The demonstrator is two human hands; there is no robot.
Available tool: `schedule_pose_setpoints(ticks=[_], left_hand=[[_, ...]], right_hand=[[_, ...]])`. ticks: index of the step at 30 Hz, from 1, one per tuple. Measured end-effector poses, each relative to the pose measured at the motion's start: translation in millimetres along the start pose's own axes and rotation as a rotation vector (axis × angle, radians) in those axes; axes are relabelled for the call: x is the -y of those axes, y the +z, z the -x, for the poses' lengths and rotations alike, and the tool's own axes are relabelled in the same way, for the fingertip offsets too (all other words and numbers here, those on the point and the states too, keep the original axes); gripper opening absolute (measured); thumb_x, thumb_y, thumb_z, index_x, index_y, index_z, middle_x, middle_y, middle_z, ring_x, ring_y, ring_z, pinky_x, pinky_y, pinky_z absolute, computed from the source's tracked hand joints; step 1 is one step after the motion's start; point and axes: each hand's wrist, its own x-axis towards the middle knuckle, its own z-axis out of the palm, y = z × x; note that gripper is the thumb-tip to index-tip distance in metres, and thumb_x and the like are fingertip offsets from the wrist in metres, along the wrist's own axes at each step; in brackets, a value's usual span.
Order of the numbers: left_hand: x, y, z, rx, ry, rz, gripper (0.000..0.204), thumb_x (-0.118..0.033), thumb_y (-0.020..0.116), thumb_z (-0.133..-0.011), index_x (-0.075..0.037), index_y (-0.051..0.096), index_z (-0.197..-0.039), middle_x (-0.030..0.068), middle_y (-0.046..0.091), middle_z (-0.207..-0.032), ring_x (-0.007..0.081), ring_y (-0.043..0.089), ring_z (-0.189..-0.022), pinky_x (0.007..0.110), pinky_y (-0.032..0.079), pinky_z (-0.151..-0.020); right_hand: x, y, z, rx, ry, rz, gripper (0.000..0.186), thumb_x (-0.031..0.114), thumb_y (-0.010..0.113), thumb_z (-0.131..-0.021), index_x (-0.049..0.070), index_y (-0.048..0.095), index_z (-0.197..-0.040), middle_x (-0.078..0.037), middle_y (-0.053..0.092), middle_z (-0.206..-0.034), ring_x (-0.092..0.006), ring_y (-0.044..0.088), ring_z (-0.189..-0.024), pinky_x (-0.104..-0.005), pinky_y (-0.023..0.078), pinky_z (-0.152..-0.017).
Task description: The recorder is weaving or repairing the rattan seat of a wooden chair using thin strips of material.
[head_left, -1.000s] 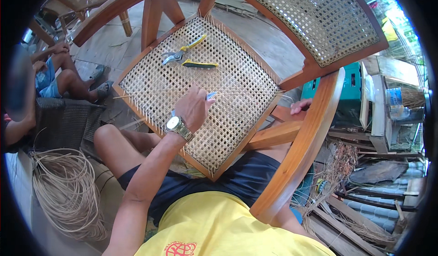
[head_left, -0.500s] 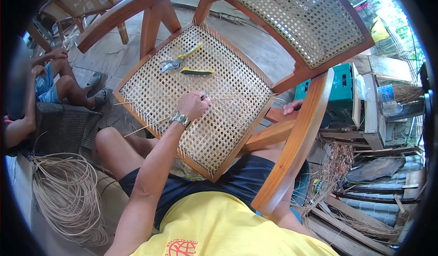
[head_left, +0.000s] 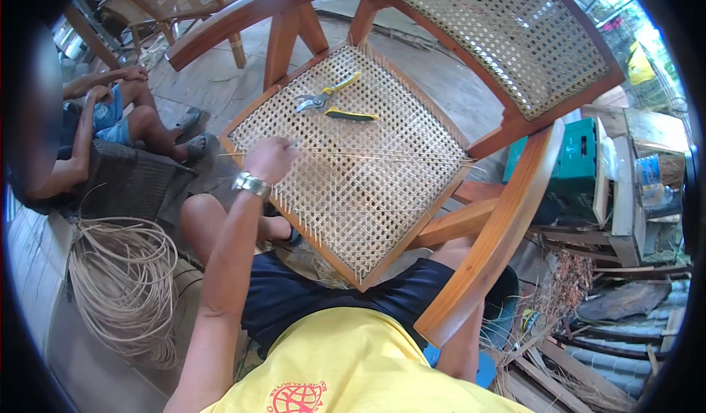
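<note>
My left hand [head_left: 270, 158], with a metal-banded watch on its wrist, is closed just above the left part of a woven cane seat [head_left: 353, 214]. Motion blurs its fingers, and I cannot make out the small thing at their tips. Long cane strands [head_left: 382, 154] stretch across the weave to the seat's right corner. Pruning shears [head_left: 315, 102] with yellow and black handles lie spread on the far half of the seat. My right forearm [head_left: 463, 336] passes behind the wooden armrest [head_left: 493, 244]; its hand is hidden. Loose cane ends stick out along the seat frame.
A coil of cane [head_left: 121, 280] hangs at the left. Beyond it a person [head_left: 110, 119] sits with hands together. The cane backrest [head_left: 507, 30] rises at the far right. A green crate [head_left: 566, 166], bottles [head_left: 651, 177] and scrap wood [head_left: 625, 295] stand at the right.
My left hand has moved left across the seat, from near its middle toward the left edge. My right hand, seen beside the right frame before, is now hidden. The whole view has shifted.
</note>
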Motion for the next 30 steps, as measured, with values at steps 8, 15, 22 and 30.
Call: schedule_pose_setpoints(ticks=[8, 15, 22, 30], left_hand=[[84, -64, 31, -0.121, -0.157, -0.223, 0.027, -0.036, 0.070, -0.085, -0.011, 0.075, -0.093, 0.0133, 0.072, -0.094, 0.0353, 0.068, -0.091, 0.046, 0.053, -0.082], [40, -80, 52, -0.804, 0.046, -0.189, 0.011, -0.018, 0.073, -0.085, -0.012, 0.070, -0.094, 0.0069, 0.067, -0.089, 0.0296, 0.064, -0.082, 0.039, 0.050, -0.075], [54, -50, 25, -0.620, -0.188, -0.012, 0.040, -0.043, 0.060, -0.097, -0.005, 0.064, -0.110, 0.0147, 0.067, -0.084, 0.0303, 0.064, -0.072, 0.041, 0.050, -0.068], [-120, 77, 20, -0.115, 0.274, 0.462, 0.027, -0.028, 0.060, -0.099, -0.004, 0.068, -0.110, 0.0126, 0.071, -0.094, 0.0225, 0.067, -0.069, 0.037, 0.052, -0.063]], right_hand=[[50, 121, -39, -0.184, -0.315, 0.590, 0.019, 0.013, 0.054, -0.102, -0.001, 0.063, -0.111, -0.015, 0.066, -0.098, -0.0219, 0.065, -0.090, -0.0303, 0.051, -0.078], [52, 119, -212, -0.018, -0.415, 0.689, 0.021, 0.021, 0.056, -0.102, 0.002, 0.064, -0.099, -0.013, 0.063, -0.086, -0.0271, 0.059, -0.076, -0.0359, 0.048, -0.072], [76, 115, -231, 0.182, -0.298, 0.417, 0.018, 0.021, 0.061, -0.099, 0.005, 0.066, -0.092, 0.001, 0.054, -0.072, -0.0103, 0.052, -0.068, -0.0296, 0.045, -0.065], [174, 81, -211, -0.813, -0.665, -0.207, 0.010, 0.013, 0.059, -0.101, 0.003, 0.062, -0.103, -0.001, 0.056, -0.080, -0.0038, 0.044, -0.061, -0.0192, 0.035, -0.051]])
